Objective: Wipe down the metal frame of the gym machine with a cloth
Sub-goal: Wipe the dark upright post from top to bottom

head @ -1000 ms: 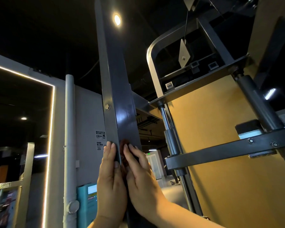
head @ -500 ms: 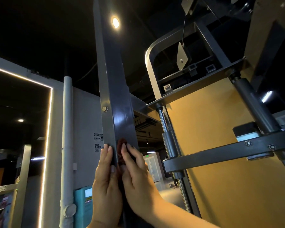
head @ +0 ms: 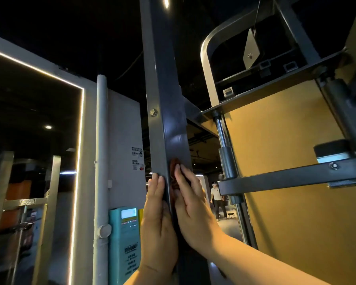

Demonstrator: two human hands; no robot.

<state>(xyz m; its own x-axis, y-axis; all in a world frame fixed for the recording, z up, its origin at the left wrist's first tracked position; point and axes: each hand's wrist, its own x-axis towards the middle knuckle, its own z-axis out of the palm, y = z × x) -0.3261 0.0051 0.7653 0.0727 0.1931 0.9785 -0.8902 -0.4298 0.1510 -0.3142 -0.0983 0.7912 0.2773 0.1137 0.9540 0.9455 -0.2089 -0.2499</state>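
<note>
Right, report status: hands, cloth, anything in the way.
Both hands flat on the dark grey metal upright post: left hand on its side face, right hand pressing the reddish-brown cloth. Above the left hand, a silver hex bolt.

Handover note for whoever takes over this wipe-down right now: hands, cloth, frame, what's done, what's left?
Left hand: flat on the left face of the upright post, fingers straight, holding nothing.
Right hand: flat, pressing the reddish cloth against the post's front face.
Done: cannot tell how much is wiped.
Left: likely the post above the hands, past the bolt, and the crossbar.
</note>
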